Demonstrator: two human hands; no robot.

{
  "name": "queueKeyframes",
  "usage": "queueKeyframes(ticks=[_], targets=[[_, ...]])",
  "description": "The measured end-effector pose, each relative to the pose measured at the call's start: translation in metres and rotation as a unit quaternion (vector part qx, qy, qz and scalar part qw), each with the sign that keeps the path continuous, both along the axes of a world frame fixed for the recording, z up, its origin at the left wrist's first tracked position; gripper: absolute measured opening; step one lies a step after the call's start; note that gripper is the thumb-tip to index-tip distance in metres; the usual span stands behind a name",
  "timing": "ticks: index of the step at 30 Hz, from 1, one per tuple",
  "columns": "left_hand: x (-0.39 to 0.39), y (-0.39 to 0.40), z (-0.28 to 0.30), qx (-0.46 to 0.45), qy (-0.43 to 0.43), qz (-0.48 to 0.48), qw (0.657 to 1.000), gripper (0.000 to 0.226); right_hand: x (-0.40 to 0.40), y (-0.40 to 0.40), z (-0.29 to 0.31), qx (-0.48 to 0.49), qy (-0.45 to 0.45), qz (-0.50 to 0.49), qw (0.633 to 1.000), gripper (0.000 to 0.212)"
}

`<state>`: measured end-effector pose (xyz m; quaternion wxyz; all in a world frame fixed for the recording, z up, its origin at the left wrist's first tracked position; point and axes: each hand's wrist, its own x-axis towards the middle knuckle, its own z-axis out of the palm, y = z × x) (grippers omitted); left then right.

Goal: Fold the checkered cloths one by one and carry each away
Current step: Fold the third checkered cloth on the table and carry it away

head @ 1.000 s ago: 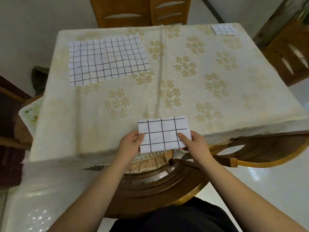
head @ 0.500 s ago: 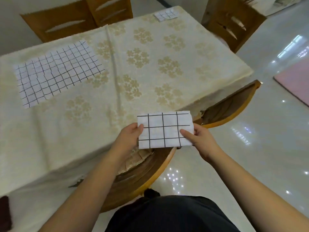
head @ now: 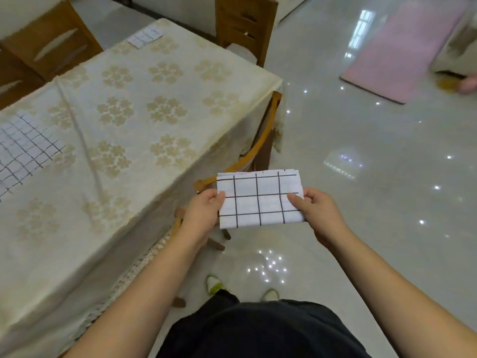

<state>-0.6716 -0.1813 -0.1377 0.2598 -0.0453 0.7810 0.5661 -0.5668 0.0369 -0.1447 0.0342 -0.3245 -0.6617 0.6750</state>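
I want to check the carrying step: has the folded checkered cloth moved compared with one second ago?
Yes. The folded checkered cloth, held by the left hand and right hand, has left the table edge and now hangs over the floor, to the table's right.

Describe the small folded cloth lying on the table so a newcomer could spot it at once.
Start at the table with the cream floral tablecloth and follow it to its far corner, near the wooden chair. The small folded checkered cloth lies there. Unlike the unfolded checkered cloth at the left edge, it is a compact rectangle, and no hand holds it.

folded checkered cloth (head: 259, 198), held flat, midair
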Motion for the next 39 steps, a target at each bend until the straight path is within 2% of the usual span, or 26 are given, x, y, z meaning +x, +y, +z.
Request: queueKeyframes(ticks=[9, 13, 18, 24, 29, 34, 39], targets=[[0.006, 0.077, -0.001, -0.025, 0.005, -0.092, 0.995, 0.022, 0.033, 0.061, -0.004, -0.051, -0.003, -0.065, 0.997, 0.006], [-0.011, 0.104, -0.006, -0.015, -0.016, -0.131, 0.991, 0.019, 0.025, 0.085, -0.011, -0.019, -0.021, -0.110, 0.994, 0.009], [-0.040, 0.139, -0.021, 0.029, -0.062, -0.117, 0.991, 0.013, -0.004, 0.117, -0.021, 0.003, -0.037, -0.144, 0.989, 0.011], [-0.095, 0.184, -0.027, 0.060, -0.054, -0.109, 0.991, 0.009, -0.054, 0.155, -0.019, 0.048, -0.046, -0.175, 0.982, 0.015], [-0.139, 0.217, -0.023, 0.070, -0.050, -0.122, 0.989, 0.015, -0.089, 0.180, -0.004, 0.073, -0.029, -0.190, 0.979, 0.033], [-0.167, 0.259, -0.014, 0.067, -0.040, -0.127, 0.989, 0.016, -0.113, 0.216, 0.000, 0.062, -0.012, -0.204, 0.977, 0.021], [-0.191, 0.303, -0.016, 0.039, -0.047, -0.123, 0.991, 0.018, -0.136, 0.264, -0.003, 0.044, -0.006, -0.198, 0.979, 0.019]])
